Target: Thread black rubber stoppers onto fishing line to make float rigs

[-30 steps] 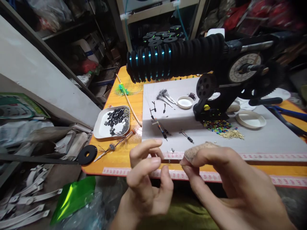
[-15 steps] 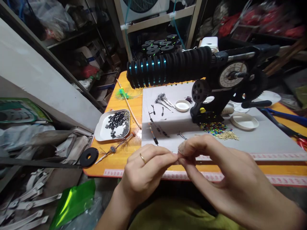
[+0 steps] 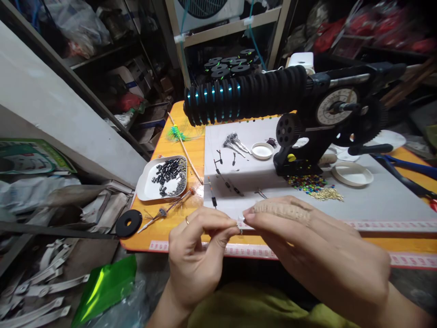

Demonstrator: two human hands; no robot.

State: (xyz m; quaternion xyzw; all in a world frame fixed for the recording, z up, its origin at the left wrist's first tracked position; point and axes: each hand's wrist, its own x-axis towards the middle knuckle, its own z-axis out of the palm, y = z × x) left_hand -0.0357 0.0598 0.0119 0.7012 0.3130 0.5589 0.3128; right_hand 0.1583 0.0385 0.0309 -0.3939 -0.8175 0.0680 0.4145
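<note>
Two hands have just parted over the near edge of the grey board (image 3: 372,205), leaving the left hand (image 3: 200,250) pinched narrow, seemingly working alone, contents indiscernible, and the right hand's (image 3: 317,248) hold hidden.

Your pale board (image 3: 375,205) is brightly lit (a soft shadow crosses it), while the shelves (image 3: 99,58) behind sink into gloom. Green foil (image 3: 105,288) throws back glare; the edges of your view look stretched and soft.
</note>
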